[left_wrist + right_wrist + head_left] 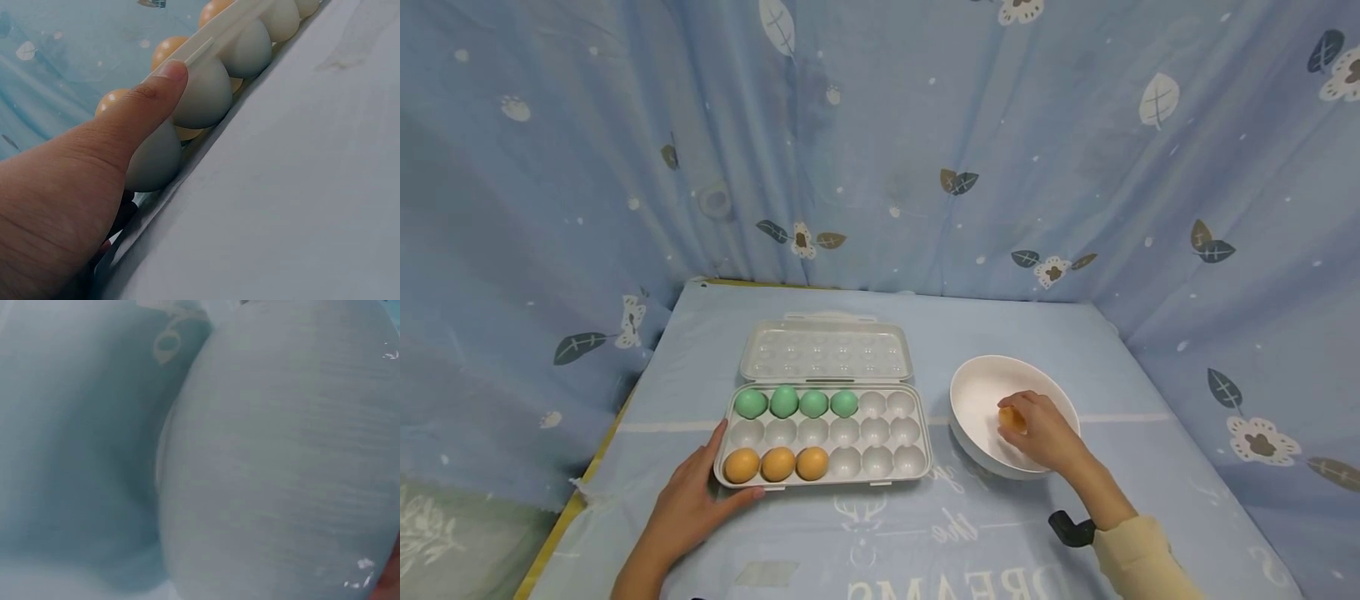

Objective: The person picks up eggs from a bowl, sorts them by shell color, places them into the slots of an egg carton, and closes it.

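Observation:
A clear plastic egg carton lies with its lid folded back, away from me. Several green eggs fill the left part of its far row. Three orange eggs sit at the left of the near row; the middle row is bare. My left hand grips the carton's near left corner, thumb along the front rim. Inside a white bowl to the right, my right hand holds an orange egg in its fingers, partly hidden by them.
Beneath everything is a pale blue printed cloth. A patterned blue curtain hangs behind and along both sides. The bowl's outer wall takes up most of the right wrist view. A black strap piece is at the right wrist.

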{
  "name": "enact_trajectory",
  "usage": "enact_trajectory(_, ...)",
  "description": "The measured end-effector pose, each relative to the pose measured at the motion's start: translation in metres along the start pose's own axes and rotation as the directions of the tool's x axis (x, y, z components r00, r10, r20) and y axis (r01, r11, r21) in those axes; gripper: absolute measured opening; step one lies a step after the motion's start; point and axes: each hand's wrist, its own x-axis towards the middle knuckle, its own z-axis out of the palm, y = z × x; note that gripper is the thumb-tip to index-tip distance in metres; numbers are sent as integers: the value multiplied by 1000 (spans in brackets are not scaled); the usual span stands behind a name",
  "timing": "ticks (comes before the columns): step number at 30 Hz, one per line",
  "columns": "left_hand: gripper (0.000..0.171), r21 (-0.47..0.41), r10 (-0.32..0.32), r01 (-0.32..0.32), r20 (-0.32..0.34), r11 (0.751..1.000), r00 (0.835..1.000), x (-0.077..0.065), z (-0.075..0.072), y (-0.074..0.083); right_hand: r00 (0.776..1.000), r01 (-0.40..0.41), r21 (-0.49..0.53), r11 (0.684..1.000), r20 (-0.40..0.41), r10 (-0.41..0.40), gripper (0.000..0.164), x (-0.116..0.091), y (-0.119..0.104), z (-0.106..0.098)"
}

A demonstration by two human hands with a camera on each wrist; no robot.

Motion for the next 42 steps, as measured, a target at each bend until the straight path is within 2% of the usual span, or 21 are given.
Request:
enact_trajectory(4,122,-16,14,-14,-11,1000,1000,0,0,0,997,-51,-26,998,54,52,35,3,-1,-2)
enact_trajectory(8,121,-19,25,-26,-19,999,999,-1,0,-1,973,-118,-27,993,196,121,44,4,-2,-3)
enact_trajectory(11,121,-10,21,-22,-21,1000,1000,-1,0,0,955,-106,22,994,281,95,48,4,-2,-2)
enact_trajectory(13,121,-8,16,-16,-17,1000,1000,-1,-1,0,957,-63,66,996,288,42,47,5,-4,-1)
enact_trajectory(18,121,-14,12,-12,-9,1000,1000,0,-2,0,966,26,116,993,251,-55,37,10,-9,6)
enact_trajectory(22,121,-17,8,-9,-8,1000,1000,0,-1,1,962,88,117,989,249,-115,31,14,-15,13)
enact_trajectory(25,121,-14,7,-7,-9,1000,1000,-1,-1,1,956,138,126,982,243,-165,32,17,-21,14)
enact_trajectory(30,121,-12,8,-8,-6,1000,1000,0,-1,2,958,164,183,969,206,-201,38,21,-24,14)
enact_trajectory(35,121,-8,6,-6,-5,1000,1000,0,-1,3,976,147,303,942,112,-188,41,26,-27,13)
enact_trajectory(39,121,-9,11,-11,-12,1000,1000,0,-2,2,993,100,350,932,18,-113,46,31,-36,10)
enact_trajectory(42,121,-11,10,-10,-8,1000,1000,-1,-2,3,998,61,382,922,-40,-49,48,33,-47,9)
